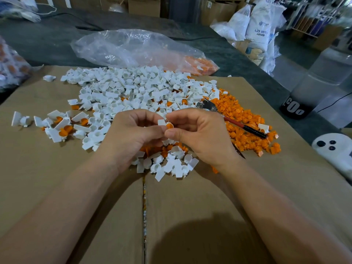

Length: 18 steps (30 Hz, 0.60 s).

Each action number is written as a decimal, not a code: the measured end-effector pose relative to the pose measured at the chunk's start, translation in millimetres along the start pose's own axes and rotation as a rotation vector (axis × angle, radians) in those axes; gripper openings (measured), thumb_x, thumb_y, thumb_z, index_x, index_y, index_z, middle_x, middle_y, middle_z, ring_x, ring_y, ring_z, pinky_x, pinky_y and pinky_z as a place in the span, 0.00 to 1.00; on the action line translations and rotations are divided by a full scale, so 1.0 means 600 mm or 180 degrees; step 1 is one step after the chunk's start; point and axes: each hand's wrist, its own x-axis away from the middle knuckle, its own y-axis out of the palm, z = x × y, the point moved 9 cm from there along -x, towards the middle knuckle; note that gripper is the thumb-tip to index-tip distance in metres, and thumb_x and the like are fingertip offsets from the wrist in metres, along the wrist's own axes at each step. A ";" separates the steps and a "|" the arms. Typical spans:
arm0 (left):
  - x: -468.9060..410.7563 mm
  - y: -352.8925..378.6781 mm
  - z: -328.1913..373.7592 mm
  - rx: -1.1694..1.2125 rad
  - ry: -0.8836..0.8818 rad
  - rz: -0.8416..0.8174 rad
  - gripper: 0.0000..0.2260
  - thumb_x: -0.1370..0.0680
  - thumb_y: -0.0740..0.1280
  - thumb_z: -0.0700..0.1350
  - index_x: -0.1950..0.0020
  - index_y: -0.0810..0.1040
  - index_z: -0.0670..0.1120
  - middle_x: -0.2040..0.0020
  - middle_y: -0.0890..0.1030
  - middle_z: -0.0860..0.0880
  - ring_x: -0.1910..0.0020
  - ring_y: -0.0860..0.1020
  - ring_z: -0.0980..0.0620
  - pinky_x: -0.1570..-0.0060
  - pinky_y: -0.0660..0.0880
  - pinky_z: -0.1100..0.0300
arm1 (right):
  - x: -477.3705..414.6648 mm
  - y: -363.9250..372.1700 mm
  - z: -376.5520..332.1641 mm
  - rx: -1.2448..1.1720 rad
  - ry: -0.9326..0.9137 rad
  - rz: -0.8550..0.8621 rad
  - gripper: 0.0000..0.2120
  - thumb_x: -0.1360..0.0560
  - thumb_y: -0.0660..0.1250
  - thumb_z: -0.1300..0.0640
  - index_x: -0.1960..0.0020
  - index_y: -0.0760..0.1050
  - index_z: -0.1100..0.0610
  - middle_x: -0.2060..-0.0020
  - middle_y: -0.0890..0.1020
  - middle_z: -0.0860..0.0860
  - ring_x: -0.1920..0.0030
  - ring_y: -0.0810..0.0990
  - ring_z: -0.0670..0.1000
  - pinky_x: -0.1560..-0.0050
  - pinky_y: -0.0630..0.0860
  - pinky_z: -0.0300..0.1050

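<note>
A big heap of small white plastic pieces (133, 88) lies on the brown cardboard (57, 178). Orange plastic plugs (242, 119) are piled to its right. Above the near edge of the heap, my left hand (131, 134) pinches one white piece (162, 122) by its flat tab. My right hand (202, 134) pinches an orange plug (170, 126) that sits in the white piece's cup. A few white pieces with orange plugs in them (61, 128) lie grouped at the left.
A clear plastic bag (133, 48) with orange plugs in its right end lies behind the heap. A red-and-black-handled tool (245, 126) rests on the orange pile. A white device (335, 151) lies at the right edge. Sacks and boxes stand beyond the dark table.
</note>
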 end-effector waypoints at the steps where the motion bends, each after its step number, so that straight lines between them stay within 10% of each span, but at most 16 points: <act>1: 0.000 0.000 -0.001 -0.0035 -0.0013 0.0005 0.08 0.43 0.71 0.42 0.65 0.79 0.43 0.70 0.81 0.46 0.71 0.80 0.52 0.70 0.77 0.65 | 0.000 0.001 0.000 0.0004 0.0001 -0.0009 0.14 0.34 0.73 0.66 0.56 0.78 0.48 0.63 0.81 0.40 0.60 0.82 0.40 0.57 0.77 0.32; 18: 0.003 -0.003 -0.010 0.0141 -0.0469 0.0004 0.05 0.38 0.70 0.36 0.64 0.77 0.38 0.73 0.79 0.45 0.77 0.77 0.53 0.79 0.71 0.68 | 0.001 0.009 0.000 -0.0081 -0.0260 -0.0224 0.20 0.32 0.69 0.71 0.48 0.77 0.50 0.64 0.82 0.36 0.58 0.81 0.38 0.55 0.76 0.31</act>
